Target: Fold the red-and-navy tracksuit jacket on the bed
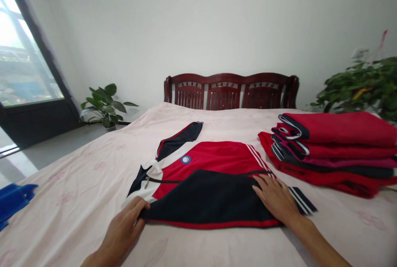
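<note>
A zip-up tracksuit jacket (214, 155) in red, white and navy lies front up on the bed, collar to the left and striped hem to the right. Its near navy sleeve (211, 201) is folded across the front, with the striped cuff (302, 201) past the hem. The far sleeve (180, 137) stretches out toward the headboard. My left hand (127, 221) is closed on the jacket's near shoulder, fingers curled over the fabric. Flat on the near sleeve, close to the cuff, rests my right hand (274, 196), open with its fingers stretched out.
A stack of folded red and navy clothes (338, 151) stands at the right on the pink bedsheet (93, 201). Something blue, made of cloth (15, 201), lies at the left edge. Behind are a wooden headboard (223, 89) and potted plants (105, 103) on both sides.
</note>
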A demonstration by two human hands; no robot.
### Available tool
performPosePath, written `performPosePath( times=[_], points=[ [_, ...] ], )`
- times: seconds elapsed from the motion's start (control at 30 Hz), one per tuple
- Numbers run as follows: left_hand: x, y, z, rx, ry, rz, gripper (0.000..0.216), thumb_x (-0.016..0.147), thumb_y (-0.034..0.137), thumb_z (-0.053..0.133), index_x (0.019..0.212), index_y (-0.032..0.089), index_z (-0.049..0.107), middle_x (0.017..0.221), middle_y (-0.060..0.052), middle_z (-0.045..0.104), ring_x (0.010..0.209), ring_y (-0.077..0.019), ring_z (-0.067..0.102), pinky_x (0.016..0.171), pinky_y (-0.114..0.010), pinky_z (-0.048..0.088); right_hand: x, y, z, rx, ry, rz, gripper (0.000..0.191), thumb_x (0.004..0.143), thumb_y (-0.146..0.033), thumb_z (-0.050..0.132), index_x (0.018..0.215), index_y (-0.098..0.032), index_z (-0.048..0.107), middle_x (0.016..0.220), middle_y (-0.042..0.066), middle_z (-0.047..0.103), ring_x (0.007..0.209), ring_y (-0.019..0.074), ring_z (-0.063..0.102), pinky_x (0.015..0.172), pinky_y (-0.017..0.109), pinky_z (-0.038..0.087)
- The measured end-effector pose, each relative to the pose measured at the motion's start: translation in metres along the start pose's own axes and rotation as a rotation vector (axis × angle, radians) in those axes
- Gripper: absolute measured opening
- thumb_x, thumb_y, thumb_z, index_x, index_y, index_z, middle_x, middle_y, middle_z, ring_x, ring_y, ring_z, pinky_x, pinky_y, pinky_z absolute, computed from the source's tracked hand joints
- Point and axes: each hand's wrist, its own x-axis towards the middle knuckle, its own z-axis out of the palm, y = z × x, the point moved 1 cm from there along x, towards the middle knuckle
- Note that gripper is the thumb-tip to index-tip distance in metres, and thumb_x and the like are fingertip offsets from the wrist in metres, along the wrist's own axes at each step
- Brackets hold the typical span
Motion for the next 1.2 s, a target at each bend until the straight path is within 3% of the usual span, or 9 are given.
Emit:
performPosePath(
  times=[0.17, 0.27, 0.33, 0.4, 0.5, 0.6, 0.77, 0.93, 1.2],
  points=[
    [0.005, -0.005, -0.014, 0.031, -0.184, 0.02, 0.027, 0.082, 0.015, 0.048, 0.099, 0.028, 0.064, 0.1, 0.001, 0.069, 0.091, -0.0179, 0.068, 0.079, -0.029, 0.052, 0.001, -0.001, -0.003, 0.019, -0.044, 0.008, 0.043, 0.096, -0.041, 0.041, 0.13, -0.023, 0.061, 0.13, 0.011, 0.064, 0.121, 0.0279, 0.056, 0.109, 0.048, 0.033],
    [0.015, 0.009, -0.027, 0.136, -0.149, 0.133, 0.043, 0.077, 0.029, 0.067, 0.12, 0.032, 0.064, 0.12, -0.003, 0.069, 0.107, -0.0254, 0.066, 0.091, -0.037, 0.053, 0.0, -0.003, -0.005, 0.03, -0.056, 0.031, 0.042, 0.097, -0.041, 0.041, 0.131, -0.025, 0.06, 0.131, 0.011, 0.063, 0.122, 0.0275, 0.055, 0.11, 0.048, 0.031],
    [0.029, 0.033, -0.029, 0.179, -0.079, 0.182, 0.054, 0.079, 0.039, 0.07, 0.131, 0.031, 0.06, 0.133, -0.007, 0.064, 0.121, -0.0295, 0.061, 0.1, -0.044, 0.049, 0.0, -0.006, -0.007, 0.033, -0.058, 0.038, 0.041, 0.097, -0.04, 0.041, 0.13, -0.026, 0.06, 0.13, 0.011, 0.064, 0.122, 0.027, 0.056, 0.111, 0.048, 0.03],
    [0.049, 0.067, -0.019, 0.181, -0.077, 0.216, 0.055, 0.085, 0.046, 0.064, 0.137, 0.031, 0.056, 0.141, -0.007, 0.059, 0.13, -0.0297, 0.055, 0.108, -0.047, 0.044, 0.001, -0.01, -0.008, 0.025, -0.059, 0.053, 0.04, 0.098, -0.039, 0.041, 0.13, -0.025, 0.06, 0.128, 0.011, 0.064, 0.121, 0.027, 0.056, 0.112, 0.048, 0.028],
    [0.081, 0.12, 0.015, 0.153, -0.208, 0.288, 0.062, 0.088, 0.054, 0.06, 0.143, 0.028, 0.051, 0.153, -0.008, 0.047, 0.142, -0.0316, 0.04, 0.115, -0.05, 0.037, 0.003, -0.02, -0.007, -0.012, -0.093, 0.109, 0.041, 0.097, -0.034, 0.043, 0.131, -0.019, 0.06, 0.129, 0.015, 0.064, 0.123, 0.0284, 0.056, 0.111, 0.047, 0.031],
    [0.103, 0.146, 0.056, 0.16, -0.207, 0.331, 0.066, 0.091, 0.056, 0.053, 0.149, 0.028, 0.042, 0.16, -0.008, 0.035, 0.15, -0.0341, 0.023, 0.12, -0.057, 0.024, 0.003, -0.028, -0.007, -0.05, -0.144, 0.147, 0.043, 0.097, -0.031, 0.042, 0.134, -0.016, 0.058, 0.135, 0.018, 0.06, 0.126, 0.0291, 0.055, 0.108, 0.045, 0.036],
    [0.109, 0.121, 0.095, 0.222, -0.189, 0.3, 0.061, 0.094, 0.054, 0.048, 0.15, 0.029, 0.041, 0.158, -0.01, 0.039, 0.148, -0.0348, 0.028, 0.117, -0.06, 0.025, -0.002, -0.023, -0.008, -0.047, -0.097, 0.118, 0.047, 0.098, -0.038, 0.04, 0.138, -0.019, 0.056, 0.14, 0.015, 0.058, 0.132, 0.029, 0.05, 0.115, 0.048, 0.028],
    [0.102, 0.096, 0.095, 0.222, -0.184, 0.28, 0.062, 0.095, 0.054, 0.046, 0.152, 0.033, 0.036, 0.161, -0.006, 0.034, 0.148, -0.033, 0.029, 0.116, -0.057, 0.03, -0.005, -0.01, -0.01, -0.061, -0.086, 0.265, 0.05, 0.098, -0.042, 0.035, 0.135, -0.017, 0.058, 0.142, 0.016, 0.057, 0.136, 0.0325, 0.045, 0.114, 0.058, 0.022],
    [0.104, 0.088, 0.103, 0.217, -0.134, 0.206, 0.063, 0.094, 0.056, 0.046, 0.151, 0.03, 0.039, 0.159, -0.009, 0.037, 0.146, -0.0317, 0.035, 0.117, -0.054, 0.03, -0.009, 0.009, -0.006, -0.023, -0.119, 0.454, 0.05, 0.096, -0.04, 0.033, 0.135, -0.021, 0.058, 0.143, 0.013, 0.056, 0.128, 0.0338, 0.053, 0.107, 0.06, 0.032]
  ],
)
